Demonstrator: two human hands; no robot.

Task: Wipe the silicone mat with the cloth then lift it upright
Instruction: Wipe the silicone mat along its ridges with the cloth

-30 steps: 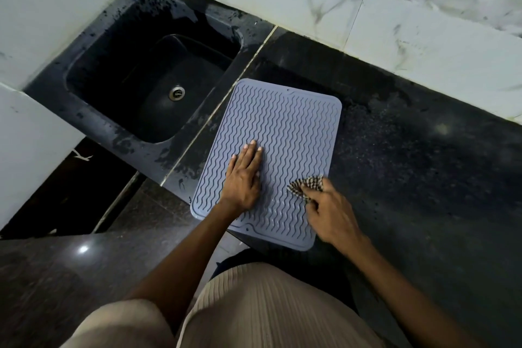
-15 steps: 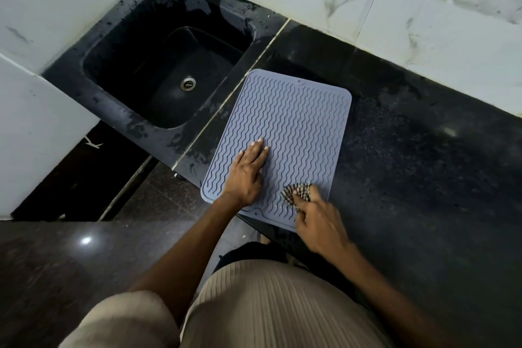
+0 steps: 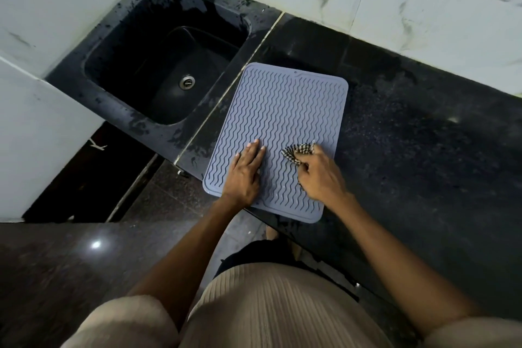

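A black granite counter (image 3: 423, 150) runs below a white marble-tiled wall (image 3: 395, 8), with a black sink (image 3: 158, 70) set into its left end. A grey-blue silicone mat (image 3: 285, 110) with wavy ridges lies flat at the counter's front edge, just right of the sink. The left hand (image 3: 244, 172) presses open-palmed on the mat's near left part. The right hand (image 3: 319, 175) is closed around a bunched checked cloth (image 3: 298, 152), touching the mat's near right part.

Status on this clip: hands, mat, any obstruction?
Left hand flat on mat. Right hand gripping cloth. Mat flat on counter. Nothing in the way.
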